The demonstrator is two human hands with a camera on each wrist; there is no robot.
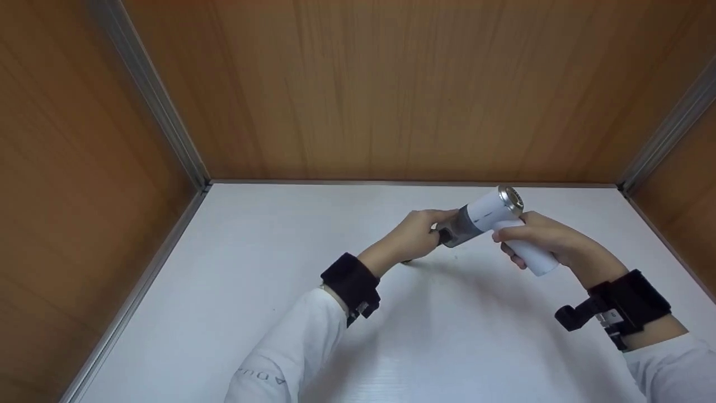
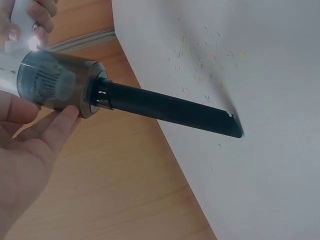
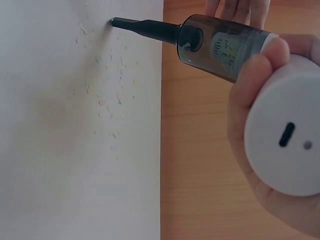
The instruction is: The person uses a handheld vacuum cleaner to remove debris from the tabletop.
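I note right hand [image 1: 551,238] wrapped round white handle of handheld vacuum [image 1: 486,215]. Left hand [image 1: 411,235], fingers straight, steadies smoky dust cup [image 2: 55,85]. Black nozzle [image 2: 170,109] tip touches white tabletop [image 1: 279,268] amid crumbs [image 3: 107,85]. Step, I judge: suction pass. Next calls for sweeping nozzle across scatter.

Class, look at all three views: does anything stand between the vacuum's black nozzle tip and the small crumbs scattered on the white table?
Nothing visible does. The nozzle tip sits at the white table, with the crumbs lying loose on bare surface beside it. The right hand grips the vacuum handle and the left hand steadies its dust cup, both well behind the tip.
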